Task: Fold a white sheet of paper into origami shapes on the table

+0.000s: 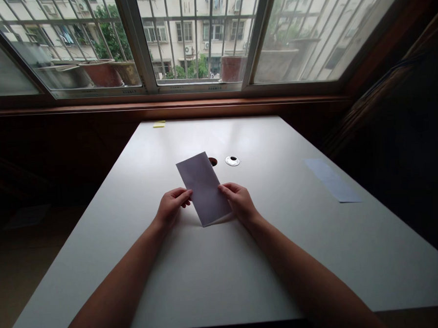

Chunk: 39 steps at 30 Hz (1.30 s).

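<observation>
A folded sheet of paper, greyish and rectangular, is held tilted above the middle of the white table. My left hand pinches its left edge between thumb and fingers. At the opposite edge my right hand grips it, thumb on the near face and the other fingers mostly hidden behind. A lighter layer shows along the lower right edge of the paper. Part of the table's round hole is covered by its upper right side.
The white table runs up to the window sill. A round metal grommet sits beside a hole. Another pale sheet lies near the right edge, and a yellow sticky note at the far left corner.
</observation>
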### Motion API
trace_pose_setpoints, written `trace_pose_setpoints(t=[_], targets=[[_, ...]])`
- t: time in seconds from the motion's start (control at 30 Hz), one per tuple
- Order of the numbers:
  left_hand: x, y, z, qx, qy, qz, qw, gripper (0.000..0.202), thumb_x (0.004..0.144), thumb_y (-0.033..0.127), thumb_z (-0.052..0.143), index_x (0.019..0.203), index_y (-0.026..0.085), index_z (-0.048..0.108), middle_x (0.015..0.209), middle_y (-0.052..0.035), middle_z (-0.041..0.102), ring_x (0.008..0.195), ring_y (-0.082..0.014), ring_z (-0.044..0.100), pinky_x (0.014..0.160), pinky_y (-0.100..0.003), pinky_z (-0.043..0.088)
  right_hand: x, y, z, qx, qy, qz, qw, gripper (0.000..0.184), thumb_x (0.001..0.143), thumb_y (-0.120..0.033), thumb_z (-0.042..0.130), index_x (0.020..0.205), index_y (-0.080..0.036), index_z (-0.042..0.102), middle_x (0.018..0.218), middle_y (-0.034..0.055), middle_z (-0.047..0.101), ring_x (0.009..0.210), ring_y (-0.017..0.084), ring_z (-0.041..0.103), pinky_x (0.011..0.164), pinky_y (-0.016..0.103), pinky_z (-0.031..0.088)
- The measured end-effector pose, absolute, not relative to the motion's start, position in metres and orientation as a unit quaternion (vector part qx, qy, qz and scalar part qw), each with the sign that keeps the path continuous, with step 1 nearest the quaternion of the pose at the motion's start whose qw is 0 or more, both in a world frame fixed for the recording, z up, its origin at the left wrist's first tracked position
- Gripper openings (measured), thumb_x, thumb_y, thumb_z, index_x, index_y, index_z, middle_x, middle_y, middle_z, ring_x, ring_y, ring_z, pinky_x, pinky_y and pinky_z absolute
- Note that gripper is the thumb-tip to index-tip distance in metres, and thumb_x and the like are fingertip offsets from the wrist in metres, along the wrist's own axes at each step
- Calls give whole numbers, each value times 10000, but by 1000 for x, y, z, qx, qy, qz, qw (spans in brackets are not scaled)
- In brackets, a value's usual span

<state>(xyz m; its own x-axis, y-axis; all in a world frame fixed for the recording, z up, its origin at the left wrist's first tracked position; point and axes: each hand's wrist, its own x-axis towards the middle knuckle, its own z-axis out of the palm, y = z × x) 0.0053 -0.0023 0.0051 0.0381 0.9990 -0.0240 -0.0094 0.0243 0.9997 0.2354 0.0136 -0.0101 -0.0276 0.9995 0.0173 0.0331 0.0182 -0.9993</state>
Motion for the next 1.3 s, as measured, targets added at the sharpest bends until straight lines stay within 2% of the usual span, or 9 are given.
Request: trace_pose_setpoints(t=[0.63, 0.77, 0.93, 1.1, 1.3], targets=[[5, -5, 7, 519, 477, 458, 542, 270, 758, 414, 715, 682, 159, 676, 665, -50, 640, 604, -137, 524, 576, -258, 384, 235, 12, -9, -484, -499, 501, 515, 378, 749, -550, 694, 888, -199, 719, 806, 35, 688, 734, 191, 582, 668, 302, 437], [3, -4, 7, 511, 486, 470, 531, 256, 770, 411, 699, 728, 159, 679, 698, -54, 644, 635, -144, 538, 586, -256, 397, 237, 14, -13, -486, -496, 506, 511, 356, 753, -530, 695, 878, -198, 716, 793, 30, 675, 723, 183, 570, 657, 297, 431], [2, -2, 5, 471, 498, 510, 519, 266, 735, 430, 731, 772, 172, 676, 742, -35, 636, 706, -152, 570, 605, -248, 408, 240, 15, -14, -500, -505, 516, 478, 335, 736, -521, 700, 834, -201, 714, 748, 18, 666, 684, 175, 565, 627, 293, 422], [-1, 0, 3, 441, 496, 536, 522, 309, 716, 462, 749, 789, 170, 679, 741, -20, 631, 643, -124, 528, 578, -243, 374, 241, 13, -7, -495, -512, 548, 438, 320, 702, -493, 725, 806, -191, 712, 741, 27, 668, 673, 178, 569, 610, 290, 420], [-6, 3, 5, 425, 500, 553, 513, 315, 712, 442, 767, 694, 162, 621, 638, 0, 567, 632, -118, 524, 562, -229, 356, 242, 13, -3, -489, -503, 559, 441, 296, 700, -472, 729, 791, -190, 709, 729, 15, 660, 660, 164, 559, 609, 286, 409]])
